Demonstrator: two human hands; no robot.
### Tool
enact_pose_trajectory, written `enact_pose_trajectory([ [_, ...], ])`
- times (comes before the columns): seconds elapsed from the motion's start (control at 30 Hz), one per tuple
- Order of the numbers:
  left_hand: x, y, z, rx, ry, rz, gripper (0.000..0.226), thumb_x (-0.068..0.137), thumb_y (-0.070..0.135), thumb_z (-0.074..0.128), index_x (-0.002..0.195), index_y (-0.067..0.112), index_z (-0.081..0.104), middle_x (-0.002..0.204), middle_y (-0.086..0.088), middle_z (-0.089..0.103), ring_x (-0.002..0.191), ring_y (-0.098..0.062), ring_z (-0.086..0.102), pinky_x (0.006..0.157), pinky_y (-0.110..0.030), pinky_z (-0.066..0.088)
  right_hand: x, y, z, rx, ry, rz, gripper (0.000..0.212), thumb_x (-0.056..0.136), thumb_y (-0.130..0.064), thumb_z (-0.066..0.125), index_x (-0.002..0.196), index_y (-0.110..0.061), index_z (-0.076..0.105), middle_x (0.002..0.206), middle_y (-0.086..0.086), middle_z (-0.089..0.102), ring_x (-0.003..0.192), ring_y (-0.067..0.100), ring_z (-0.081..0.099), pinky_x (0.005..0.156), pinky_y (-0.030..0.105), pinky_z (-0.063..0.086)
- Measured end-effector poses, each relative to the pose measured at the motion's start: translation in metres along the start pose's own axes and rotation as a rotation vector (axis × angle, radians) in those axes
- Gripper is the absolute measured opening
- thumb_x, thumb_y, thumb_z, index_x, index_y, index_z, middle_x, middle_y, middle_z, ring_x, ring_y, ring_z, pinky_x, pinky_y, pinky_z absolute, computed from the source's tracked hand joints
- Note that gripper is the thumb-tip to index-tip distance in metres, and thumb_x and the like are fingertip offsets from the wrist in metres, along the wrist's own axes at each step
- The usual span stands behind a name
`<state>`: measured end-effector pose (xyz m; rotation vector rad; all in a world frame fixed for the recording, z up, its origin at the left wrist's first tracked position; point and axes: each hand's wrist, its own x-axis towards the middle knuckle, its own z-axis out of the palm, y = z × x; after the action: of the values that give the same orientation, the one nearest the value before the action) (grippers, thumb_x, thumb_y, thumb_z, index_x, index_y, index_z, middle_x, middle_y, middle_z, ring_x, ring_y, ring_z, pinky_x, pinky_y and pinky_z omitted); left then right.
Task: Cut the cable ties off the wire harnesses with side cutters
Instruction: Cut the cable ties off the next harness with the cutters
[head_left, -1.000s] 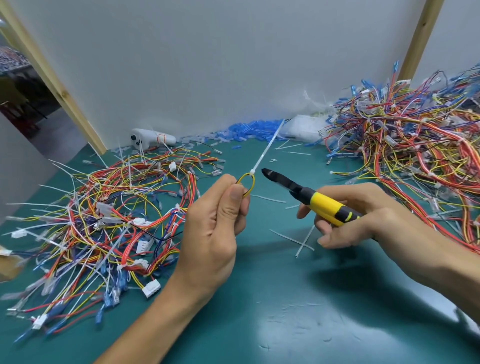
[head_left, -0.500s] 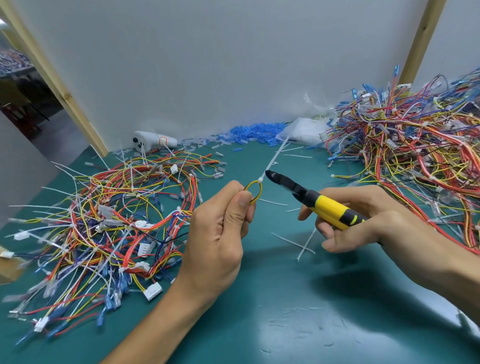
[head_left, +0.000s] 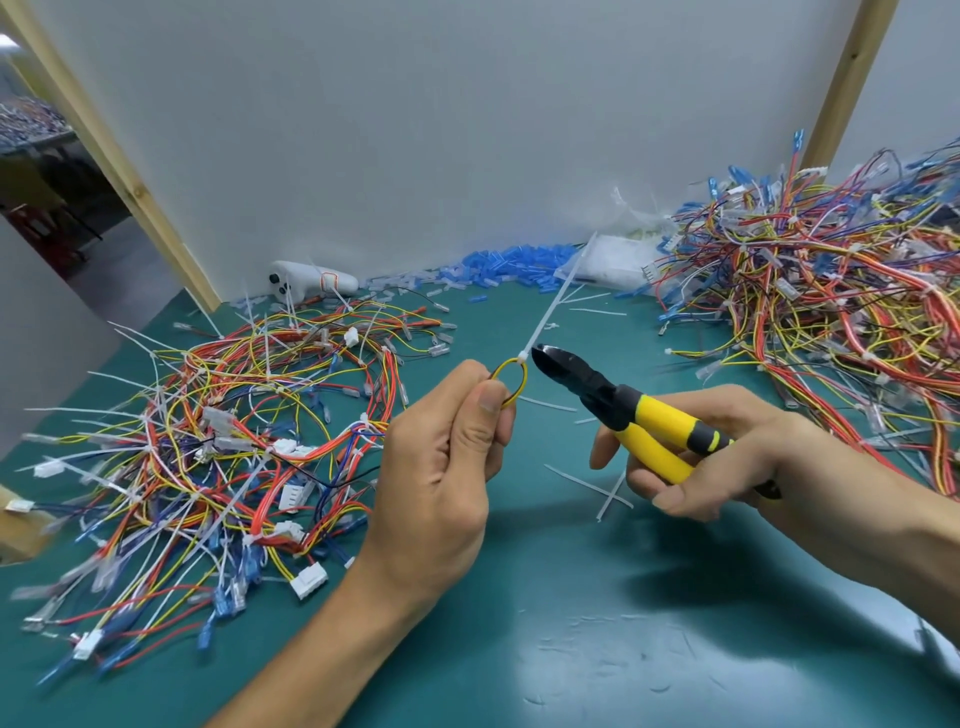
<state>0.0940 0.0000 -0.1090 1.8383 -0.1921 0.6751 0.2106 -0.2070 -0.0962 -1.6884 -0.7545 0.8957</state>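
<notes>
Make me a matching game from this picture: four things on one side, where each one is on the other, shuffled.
Things:
1. side cutters
2. yellow wire loop
3. cable tie
4. white gadget

Places:
a. lying at the far edge of the green mat
b. pinched in the left hand
c. held in the right hand
d. sticking up from the top of the loop

Pairs: 1-c, 2-b, 3-d, 4-a

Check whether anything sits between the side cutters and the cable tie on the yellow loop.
Nothing visible does. The right hand holds the side cutters with their tip right beside the head of the cable tie, atop the yellow wire loop pinched by the left hand; only air lies between.
</notes>
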Motion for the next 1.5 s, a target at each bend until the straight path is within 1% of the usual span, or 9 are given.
enact_pose_trajectory([
  [0.37, -0.001, -0.002, -0.001, 0.113, -0.087, 0.018, 0.038, 0.112, 0.03, 0.041, 0.076, 0.018, 0.047, 0.063, 0.005, 0.037, 0.054, -0.015, 0.036, 0.054, -0.026, 0.03, 0.004, 0.006, 0.0, -0.029, -0.012, 0.006, 0.057, 0.038, -0.03, 0.076, 0.095, -0.036, 0.081, 0.064, 0.001, 0.06, 0.058, 0.027, 0.048, 0.048, 0.024, 0.04],
  [0.53, -0.002, -0.001, -0.001, 0.126, -0.128, 0.026, 0.04, 0.11, 0.034, 0.039, 0.074, 0.016, 0.046, 0.063, 0.007, 0.038, 0.054, -0.013, 0.036, 0.055, -0.026, 0.031, -0.001, 0.007, 0.0, 0.004, -0.028, -0.009, 0.054, 0.047, -0.024, 0.08, 0.1, -0.027, 0.081, 0.067, 0.005, 0.061, 0.053, 0.026, 0.049, 0.049, 0.024, 0.039],
  [0.7, -0.003, 0.001, 0.001, 0.089, -0.137, 0.013, 0.048, 0.107, 0.035, 0.04, 0.072, 0.002, 0.041, 0.061, -0.001, 0.035, 0.054, -0.013, 0.033, 0.055, -0.022, 0.03, 0.012, 0.002, 0.01, 0.058, 0.03, 0.133, 0.023, 0.096, -0.001, 0.065, 0.09, -0.02, 0.075, 0.052, 0.0, 0.06, 0.035, 0.013, 0.05, 0.037, 0.018, 0.04],
  [0.73, -0.003, 0.001, 0.002, 0.079, -0.14, 0.011, 0.049, 0.107, 0.034, 0.04, 0.072, 0.0, 0.04, 0.061, -0.005, 0.035, 0.053, -0.013, 0.032, 0.055, -0.022, 0.029, 0.009, -0.005, 0.014, 0.136, 0.028, 0.168, 0.005, 0.089, -0.012, 0.071, 0.092, -0.015, 0.074, 0.053, 0.004, 0.06, 0.036, 0.015, 0.051, 0.036, 0.02, 0.041],
  [0.83, -0.003, 0.003, 0.001, 0.042, -0.139, 0.006, 0.05, 0.107, 0.033, 0.04, 0.07, -0.001, 0.038, 0.062, -0.011, 0.032, 0.053, -0.014, 0.031, 0.054, -0.02, 0.029, -0.005, -0.005, 0.009, 0.216, -0.144, 0.051, 0.058, 0.051, -0.027, 0.078, 0.103, -0.001, 0.078, 0.063, 0.021, 0.057, 0.042, 0.024, 0.048, 0.043, 0.024, 0.042],
  [1.1, -0.004, 0.001, 0.002, 0.007, -0.136, -0.014, 0.045, 0.108, 0.031, 0.041, 0.069, 0.008, 0.037, 0.062, -0.009, 0.032, 0.053, -0.016, 0.03, 0.053, -0.024, 0.027, -0.015, -0.002, 0.007, 0.339, -0.195, 0.108, 0.039, 0.057, -0.021, 0.079, 0.085, 0.005, 0.075, 0.044, 0.006, 0.04, 0.031, 0.013, 0.03, 0.042, 0.024, 0.043],
  [1.27, -0.005, -0.001, -0.001, -0.063, -0.134, -0.075, 0.041, 0.108, 0.035, 0.043, 0.072, 0.017, 0.05, 0.06, 0.014, 0.035, 0.052, -0.01, 0.029, 0.052, -0.02, 0.026, -0.016, -0.001, 0.012, 0.191, -0.052, 0.061, 0.042, 0.054, -0.026, 0.079, 0.085, 0.003, 0.075, 0.043, 0.007, 0.039, 0.031, 0.015, 0.032, 0.042, 0.023, 0.041],
  [1.37, -0.004, -0.002, 0.0, -0.091, -0.126, -0.102, 0.037, 0.106, 0.042, 0.048, 0.079, 0.019, 0.058, 0.059, 0.011, 0.031, 0.051, -0.013, 0.026, 0.051, -0.022, 0.025, -0.022, 0.0, 0.018, -0.046, 0.13, -0.066, 0.046, 0.056, -0.036, 0.077, 0.088, -0.003, 0.075, 0.057, 0.021, 0.034, 0.043, 0.02, 0.034, 0.044, 0.027, 0.034],
  [1.5, -0.004, -0.004, 0.002, -0.045, -0.093, -0.069, 0.034, 0.106, 0.042, 0.048, 0.084, 0.02, 0.064, 0.059, 0.004, 0.03, 0.053, -0.019, 0.027, 0.051, -0.027, 0.025, -0.026, -0.004, 0.026, -0.368, 0.348, -0.217, 0.041, 0.061, -0.042, 0.073, 0.093, -0.015, 0.071, 0.062, 0.009, 0.049, 0.057, 0.023, 0.041, 0.055, 0.045, 0.037],
])
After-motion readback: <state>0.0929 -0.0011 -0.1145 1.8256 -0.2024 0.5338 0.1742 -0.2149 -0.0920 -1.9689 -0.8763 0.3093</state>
